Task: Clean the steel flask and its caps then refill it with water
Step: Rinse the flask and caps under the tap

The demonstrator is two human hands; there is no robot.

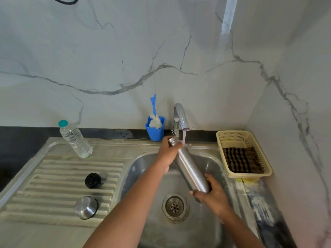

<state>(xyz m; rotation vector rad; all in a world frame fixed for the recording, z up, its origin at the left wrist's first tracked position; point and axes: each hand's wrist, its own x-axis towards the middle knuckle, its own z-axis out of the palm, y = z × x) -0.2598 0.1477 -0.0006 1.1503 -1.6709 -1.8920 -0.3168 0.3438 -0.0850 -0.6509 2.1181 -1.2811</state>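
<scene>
Both hands engaged on one steel flask [190,168], held tilted over the sink basin [143,169]. Left hand [167,153] wrapped around the neck end, fingers curled just below the open threaded mouth. Right hand [213,193] cupped under the base, fingers and thumb curled around the bottom edge. Flask mouth raised toward the back wall, positioned just beside the outlet of the tap [180,117]. One thin stream of water [184,137] running from the tap, landing at the flask's shoulder beside the left hand's fingers. Entry into the mouth: cannot tell.

Two caps counted, both on the ribbed drainboard [53,176] left of the basin, well apart from the flask: one black inner cap [92,180], and nearer the camera one steel outer cap [86,207] with a dark rim, dome side up. Caps apart from each other, not touching.

One clear plastic water bottle [75,139] with a teal lid, upright at the rear of the drainboard. One blue holder [155,128] against the wall, left of the tap, containing one bottle brush [154,113] with white bristles and a blue handle pointing up. One cream plastic basket [231,136] on the counter right of the basin, containing one dark checked cloth [242,160]. One drain strainer [174,206] at the basin floor.
</scene>
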